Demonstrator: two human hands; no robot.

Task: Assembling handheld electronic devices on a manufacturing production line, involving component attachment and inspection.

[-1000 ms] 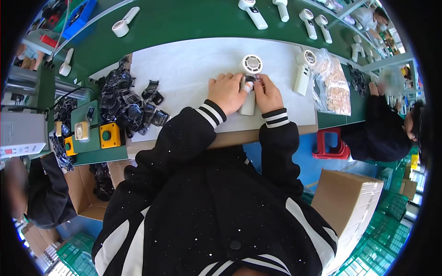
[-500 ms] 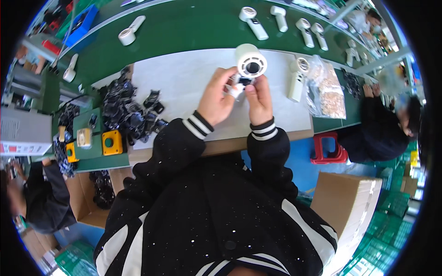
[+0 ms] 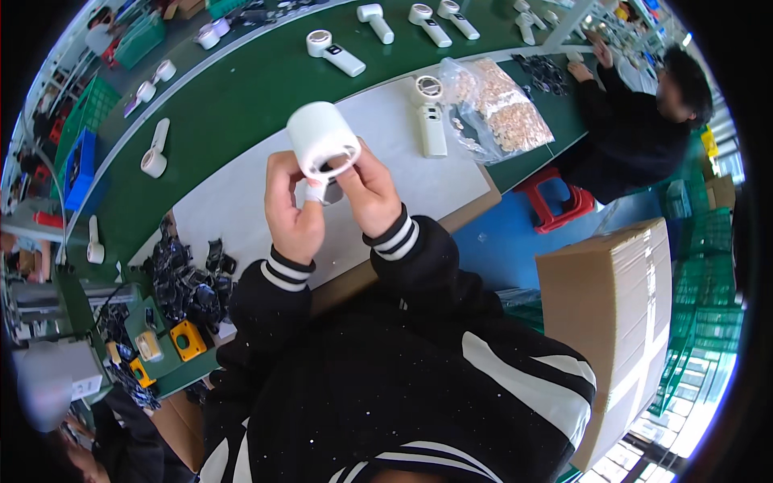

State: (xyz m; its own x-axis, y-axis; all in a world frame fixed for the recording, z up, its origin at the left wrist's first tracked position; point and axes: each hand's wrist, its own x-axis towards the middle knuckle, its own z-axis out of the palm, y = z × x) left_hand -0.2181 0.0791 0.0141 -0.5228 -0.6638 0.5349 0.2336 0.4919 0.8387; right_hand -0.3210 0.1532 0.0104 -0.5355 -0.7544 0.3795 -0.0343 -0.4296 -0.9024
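A white handheld fan (image 3: pixel 324 138) with a round drum-shaped head is raised over the white work sheet (image 3: pixel 241 193), its head tilted with the opening toward me. My left hand (image 3: pixel 291 211) grips it from the left below the head, its thumb beside a whitish patch that may be tape. From the right, my right hand (image 3: pixel 372 197) holds it too, with the thumb at the edge of the opening. Part of the fan's lower body is hidden behind the fingers. Another white fan (image 3: pixel 432 129) lies on the sheet's right part.
Left of the sheet sits a heap of black plastic parts (image 3: pixel 181 278), near a yellow button box (image 3: pixel 188 340). A clear bag of small tan parts (image 3: pixel 503 105) lies right. More white fans (image 3: pixel 336 53) lie on the green belt. A co-worker (image 3: pixel 636 121) sits right, beside a red stool (image 3: pixel 551 201); a large carton (image 3: pixel 608 298) stands near.
My view has swung to the right, so the bench appears rotated. The fan in my hands has turned, its grille face now tipped downward; my right thumb has moved onto the rim.
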